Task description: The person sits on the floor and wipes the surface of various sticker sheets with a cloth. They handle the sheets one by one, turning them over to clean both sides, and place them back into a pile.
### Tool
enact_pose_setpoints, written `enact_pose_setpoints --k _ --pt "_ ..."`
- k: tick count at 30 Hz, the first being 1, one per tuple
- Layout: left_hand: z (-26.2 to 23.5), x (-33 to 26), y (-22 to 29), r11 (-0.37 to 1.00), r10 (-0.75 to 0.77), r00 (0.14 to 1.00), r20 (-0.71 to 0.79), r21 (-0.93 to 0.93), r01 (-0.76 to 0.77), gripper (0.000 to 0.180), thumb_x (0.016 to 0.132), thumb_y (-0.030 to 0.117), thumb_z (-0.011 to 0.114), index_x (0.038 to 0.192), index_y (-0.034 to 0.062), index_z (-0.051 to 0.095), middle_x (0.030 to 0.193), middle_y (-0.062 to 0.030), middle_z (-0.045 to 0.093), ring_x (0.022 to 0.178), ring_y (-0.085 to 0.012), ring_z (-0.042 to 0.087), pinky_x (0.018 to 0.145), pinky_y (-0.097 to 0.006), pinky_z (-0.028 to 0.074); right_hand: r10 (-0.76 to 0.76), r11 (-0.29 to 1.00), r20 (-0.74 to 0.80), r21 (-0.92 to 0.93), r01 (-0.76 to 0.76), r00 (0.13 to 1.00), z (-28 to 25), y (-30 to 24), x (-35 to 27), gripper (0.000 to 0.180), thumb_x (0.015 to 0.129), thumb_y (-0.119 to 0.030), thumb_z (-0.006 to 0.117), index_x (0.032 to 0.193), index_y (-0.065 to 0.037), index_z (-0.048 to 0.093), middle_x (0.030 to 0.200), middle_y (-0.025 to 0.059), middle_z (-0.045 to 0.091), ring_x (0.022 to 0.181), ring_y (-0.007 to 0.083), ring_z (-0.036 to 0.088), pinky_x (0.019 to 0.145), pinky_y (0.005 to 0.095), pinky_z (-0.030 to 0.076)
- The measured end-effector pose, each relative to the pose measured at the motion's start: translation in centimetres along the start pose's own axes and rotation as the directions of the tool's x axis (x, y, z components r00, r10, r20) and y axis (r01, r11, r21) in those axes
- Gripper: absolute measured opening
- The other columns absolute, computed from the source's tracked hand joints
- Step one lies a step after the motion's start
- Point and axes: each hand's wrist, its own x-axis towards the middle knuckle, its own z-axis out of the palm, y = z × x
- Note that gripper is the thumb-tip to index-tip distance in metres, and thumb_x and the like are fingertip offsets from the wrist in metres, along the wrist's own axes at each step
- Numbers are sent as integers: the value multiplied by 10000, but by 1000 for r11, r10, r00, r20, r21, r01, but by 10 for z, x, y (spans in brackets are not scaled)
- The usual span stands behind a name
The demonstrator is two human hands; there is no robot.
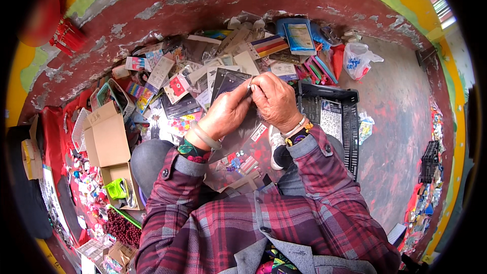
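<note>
My left hand [227, 109] and my right hand [275, 100] meet in front of me, fingertips close together. Both are closed in a pinch at one spot, where a small shiny bit shows between them. Too little of it is visible to name it. Just beyond the fingers lie dark flat sheets or packets [225, 80] on the pile. Under my hands, a strip of dark, glossy material shows; whether it hangs from my fingers or lies on the floor, I cannot tell. A small white printed label [258, 132] lies below my right hand.
Packaged cards and packets [177, 87] heap against the red wall. A black plastic crate [351, 132] stands right of my knees, a white plastic bag [357, 60] beyond it. On the left are an open cardboard box [109, 139], plastic baskets [112, 94] and dark red beads [122, 228].
</note>
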Motion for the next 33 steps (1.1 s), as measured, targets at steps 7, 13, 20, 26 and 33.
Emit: enact_pose_setpoints --k 7,13,20,26,33 --pt "-7 1 11 998 -51 997 63 27 50 317 928 88 503 1225 -22 510 876 -236 617 808 -332 638 692 -337 476 -89 994 61 -61 93 994 -8 3 2 56 850 -104 541 878 -59 523 808 104 550 729 307 577 613 383 471" --pt "-13 0 14 999 -6 988 156 -34 12 329 926 70 468 1244 -12 484 879 -269 604 835 -399 613 715 -373 472 -82 997 72 -1 82 994 -15 0 3 52 810 -86 568 815 -58 525 753 100 548 683 305 578 581 386 468" --pt "-26 -1 7 989 -63 951 304 -111 101 326 944 101 472 1247 -17 494 931 -217 625 841 -237 612 780 -331 464 124 944 262 265 -195 957 -30 4 7 99 803 -119 580 793 -26 549 712 75 562 631 222 562 585 307 443" --pt "-35 0 12 955 -128 926 354 -209 212 315 949 126 481 1219 -28 526 1022 -120 649 934 -158 576 858 -284 443 259 498 551 628 -598 793 -38 16 4 234 866 -260 559 812 -33 559 744 -9 539 694 73 477 649 223 388" --pt "-24 -1 -3 965 -210 960 187 -117 234 270 956 119 473 1171 -24 555 910 -37 619 842 -85 530 749 -245 445 377 619 368 582 -527 850 -17 17 4 200 859 -217 643 883 -24 597 783 31 606 727 113 569 680 242 454"
